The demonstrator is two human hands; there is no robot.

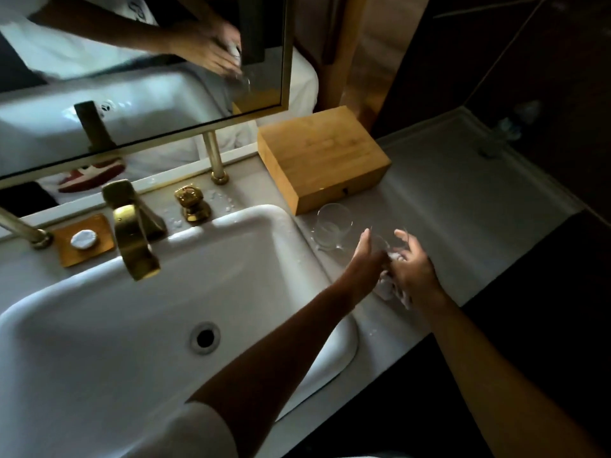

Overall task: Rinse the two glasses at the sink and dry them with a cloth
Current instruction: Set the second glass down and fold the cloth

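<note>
You see the held glass only as faint outlines between the left hand and the right hand. Both hands cover most of the cloth. The frame's bottom and left edges cut off the sink. The dark upper right corner is unreadable.

We've only got the one view here, a wide-angle head cam looking forward and steeply down from standing height over the sink, tilted a bit so the counter runs off diagonally to the right. It sits close, forearms filling the bottom, while the mirror cuts across the top left.
</note>
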